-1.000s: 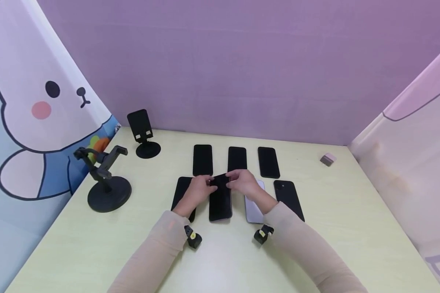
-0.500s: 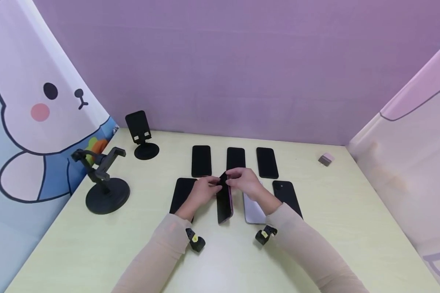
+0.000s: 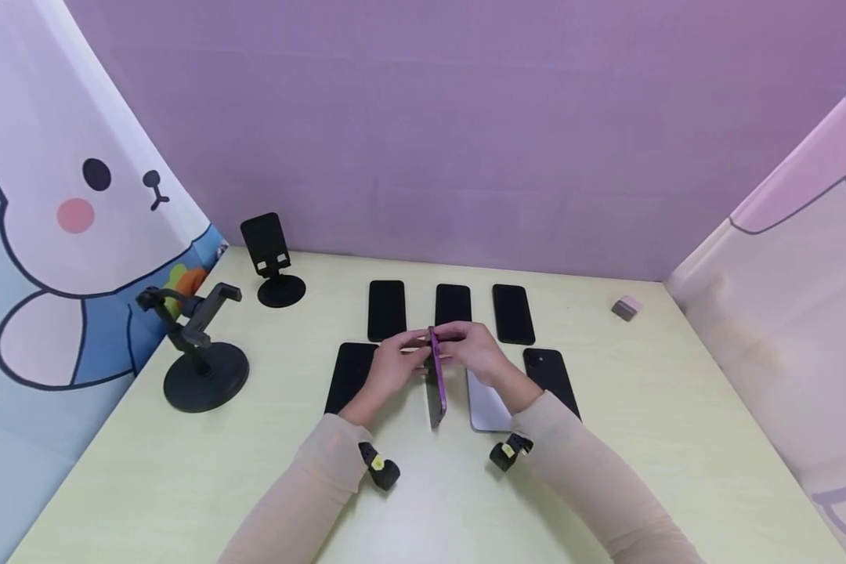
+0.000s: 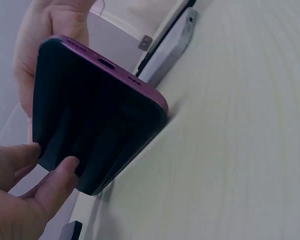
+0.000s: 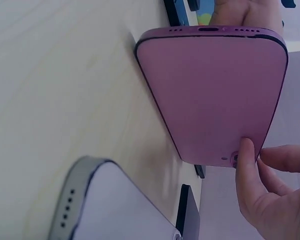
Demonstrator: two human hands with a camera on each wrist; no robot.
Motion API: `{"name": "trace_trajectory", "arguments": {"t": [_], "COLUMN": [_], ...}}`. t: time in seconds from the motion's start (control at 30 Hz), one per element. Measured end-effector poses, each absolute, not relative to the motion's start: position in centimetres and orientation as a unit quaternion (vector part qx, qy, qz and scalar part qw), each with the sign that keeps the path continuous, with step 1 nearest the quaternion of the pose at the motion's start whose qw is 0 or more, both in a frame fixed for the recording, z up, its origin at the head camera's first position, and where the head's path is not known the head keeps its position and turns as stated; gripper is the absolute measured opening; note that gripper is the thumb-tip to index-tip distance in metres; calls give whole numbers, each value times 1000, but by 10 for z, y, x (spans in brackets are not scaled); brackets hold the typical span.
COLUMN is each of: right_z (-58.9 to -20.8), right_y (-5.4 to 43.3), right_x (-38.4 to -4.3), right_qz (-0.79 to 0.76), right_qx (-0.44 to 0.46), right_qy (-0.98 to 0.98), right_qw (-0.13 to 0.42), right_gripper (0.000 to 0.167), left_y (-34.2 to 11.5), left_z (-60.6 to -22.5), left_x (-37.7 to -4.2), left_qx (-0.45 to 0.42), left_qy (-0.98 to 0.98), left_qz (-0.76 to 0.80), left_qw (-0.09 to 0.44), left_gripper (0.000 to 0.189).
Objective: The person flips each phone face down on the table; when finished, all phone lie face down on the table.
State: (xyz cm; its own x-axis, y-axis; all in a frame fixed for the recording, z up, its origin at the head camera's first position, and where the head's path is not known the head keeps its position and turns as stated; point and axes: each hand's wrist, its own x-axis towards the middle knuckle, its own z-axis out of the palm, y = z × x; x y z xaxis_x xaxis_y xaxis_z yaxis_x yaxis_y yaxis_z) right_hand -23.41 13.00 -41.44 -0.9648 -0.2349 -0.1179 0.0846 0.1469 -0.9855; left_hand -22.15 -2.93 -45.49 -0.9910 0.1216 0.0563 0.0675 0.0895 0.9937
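- Black phone [image 3: 348, 380] lies flat beside the left hand [image 3: 392, 365], which pinches the purple phone [image 3: 440, 376] by its far end.
- Screen-up a second ago, the purple phone now stands on its long edge on the surface [image 3: 437, 501]; the turn looks about half done.
- Right hand [image 3: 472, 352] pinches that same end.
- Pale phone [image 3: 489, 406] lies flat, partly hidden behind it.

Head cam: bright, even illum.; pale glare on near tabletop [image 3: 437, 505]. Wrist cams: dimmer, bluish (soft shadow beside phone [image 5: 210, 90]).
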Motion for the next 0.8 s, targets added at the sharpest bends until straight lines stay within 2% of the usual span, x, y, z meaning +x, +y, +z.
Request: {"name": "trace_trajectory", "arguments": {"t": [0.3,0.63,0.8], "right_z": [-421,-429,-435], "right_y": [125,124,125], "right_x": [-236,-236,-235], "right_qz": [-657,-640,-585], "right_qx": [-51,-52,-47], "right_qy": [744,756,799], "right_qw": [110,127,128], "right_gripper": [31,36,32], "left_y": [-29,-32,-36], "left_z": [-450,-453,-453], "left_x": [-220,-219,-220], "left_qx": [36,14,7], "left_qy": [705,693,735], "left_qz": [708,720,678], "left_qw": [15,25,7], "left_gripper": [35,41,35]}}
